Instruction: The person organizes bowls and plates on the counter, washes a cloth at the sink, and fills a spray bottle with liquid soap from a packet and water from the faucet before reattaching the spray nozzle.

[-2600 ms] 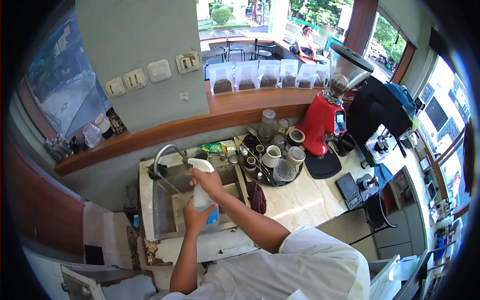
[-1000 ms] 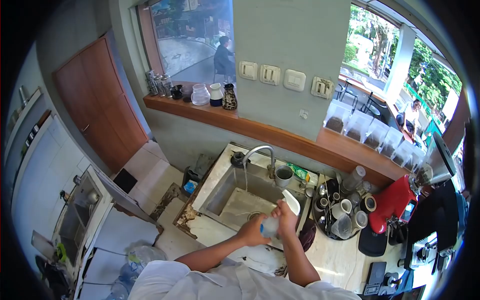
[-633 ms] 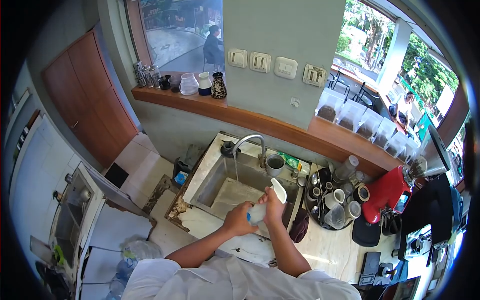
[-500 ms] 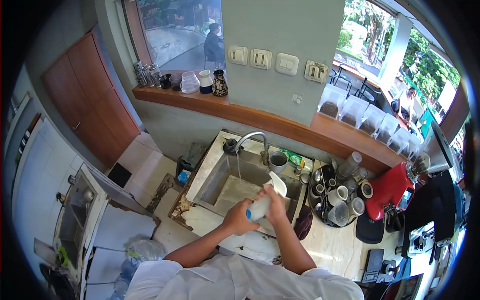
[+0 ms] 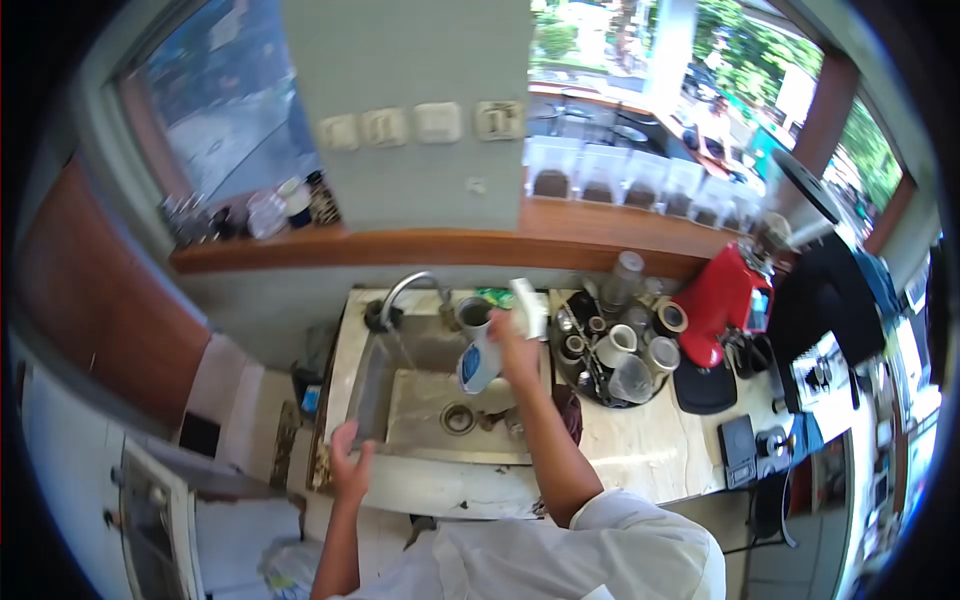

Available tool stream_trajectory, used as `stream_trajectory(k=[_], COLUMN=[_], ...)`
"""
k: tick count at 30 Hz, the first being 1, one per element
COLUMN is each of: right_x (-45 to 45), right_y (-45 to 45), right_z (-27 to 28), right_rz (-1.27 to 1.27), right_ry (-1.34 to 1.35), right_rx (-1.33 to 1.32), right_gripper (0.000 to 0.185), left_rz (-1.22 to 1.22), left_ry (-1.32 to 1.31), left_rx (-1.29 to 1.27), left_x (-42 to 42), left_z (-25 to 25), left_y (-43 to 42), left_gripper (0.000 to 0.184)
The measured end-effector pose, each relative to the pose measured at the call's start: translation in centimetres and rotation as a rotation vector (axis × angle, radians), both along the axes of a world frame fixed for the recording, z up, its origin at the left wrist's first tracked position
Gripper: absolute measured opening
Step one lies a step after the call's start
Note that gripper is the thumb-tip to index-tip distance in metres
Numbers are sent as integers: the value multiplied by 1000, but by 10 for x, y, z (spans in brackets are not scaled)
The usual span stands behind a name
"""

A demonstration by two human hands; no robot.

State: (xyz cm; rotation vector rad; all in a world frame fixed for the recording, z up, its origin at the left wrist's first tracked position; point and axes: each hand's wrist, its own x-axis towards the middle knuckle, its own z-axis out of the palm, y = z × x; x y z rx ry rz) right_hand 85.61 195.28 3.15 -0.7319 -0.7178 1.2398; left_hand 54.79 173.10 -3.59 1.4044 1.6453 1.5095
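Note:
My right hand [image 5: 515, 347] grips the neck of a spray bottle [image 5: 480, 365] with a white head and a blue label, held tilted over the right part of the sink [image 5: 370, 390]. Empty and with fingers apart, my left hand [image 5: 350, 460] is by the sink's front left edge. Water runs from the curved faucet [image 5: 415, 280] into the basin. Behind the bottle, a grey metal cup [image 5: 473, 312] stands at the sink's back rim. A dark cloth [image 5: 568, 415] lies just right of the sink.
Right of the sink, a round tray [image 5: 620, 400] holds several cups, jars and spoons. Beyond it are a red grinder [image 5: 715, 300], a black mat [image 5: 706, 388], a scale [image 5: 737, 450] and a coffee machine [image 5: 825, 300]. Clear bags line the wooden ledge [image 5: 620, 225].
My left hand has let go of the bottle and moved left, its fingers opening. My right hand has lifted the bottle toward the back of the sink. The view has turned right.

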Motion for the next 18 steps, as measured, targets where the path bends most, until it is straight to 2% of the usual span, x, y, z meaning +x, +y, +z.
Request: stream_trajectory(k=[1,2,3,5,6,7,8,9,11,12,13,15,16,17,18], right_x=[-3,14,29,35,27,18,1,-14,-11,-2,-6,-17,-21,-21,-16], right_y=[-5,0,10,27,28,25,4,-21,13,50,53,42,15,25,41], right_z=[11,14,12,-5,-8,-20,8,38,28,-6,4,16,49,46,38], right_rz=[-42,75,327,91,3,339,545,735,425,404,226,593,841,836,564], right_ry=[-147,204,846,1050,1014,1217,1073,921,667,897,998,908,976,975,920], right_rx=[122,9,-60,52,-47,-38,-32,-37,-64,-66,-195,-167,-180,-192,-184], right_gripper=[29,32,32,30,32,31,31,31,32,32,33,34,35,35,34], left_rz=[31,62,91,109,138,169,190,184,168,176,164,114,97,99,98], left_ry=[-134,-265,-232,-219,-299,-371,-339,-333,-343,-435,-437,-361,-302,-307,-351], left_rx=[-8,-26,-46,-79,-98,-101,-105,-96,-190,-205,-202,-194,-189,-200,-231], left_x=[-16,-31,-37,-35,-31,-33,-41,-45,-30,-20,-20,-29,-29,-25,-21], left_z=[-16,-28,-30,-29,-30,-31,-51,-46,-23,-5,-12,-28,-34,-25,-17], left_y=[-10,-17,-21,-36,-40,-36,-33,-20,-24,-19,-19,-5,-1,0,1], left_gripper=[45,39,33,27,24,21,22,22,23,24,24,25,23,23,22])
